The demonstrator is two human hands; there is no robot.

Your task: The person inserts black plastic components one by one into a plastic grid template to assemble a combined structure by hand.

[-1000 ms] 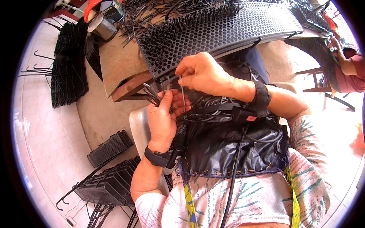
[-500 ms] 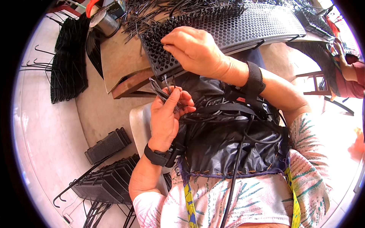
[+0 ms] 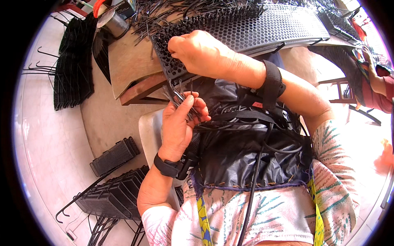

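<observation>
In my left hand [image 3: 182,119] is a small bundle of thin dark strips [image 3: 177,98], pinched under the thumb just in front of the table edge. My right hand [image 3: 201,53] is closed at the near left end of a long black perforated panel [image 3: 283,28]. What its fingertips hold, if anything, is hidden by the hand. Rows of short black strips [image 3: 213,20] stand up from the panel's far edge and left end, while bare round holes show over its middle and right.
A metal can [image 3: 113,23] stands at the table's far left, with loose black strips [image 3: 152,16] heaped behind the panel. Stacked black panels [image 3: 76,61] with hooked wires stand on the left; more black racks [image 3: 113,197] rest lower left. Another person's arm [image 3: 377,78] shows at right.
My right hand has shifted slightly left over the panel's end, its fingers curled more tightly. The strips in my left hand have tilted and moved a little to the right.
</observation>
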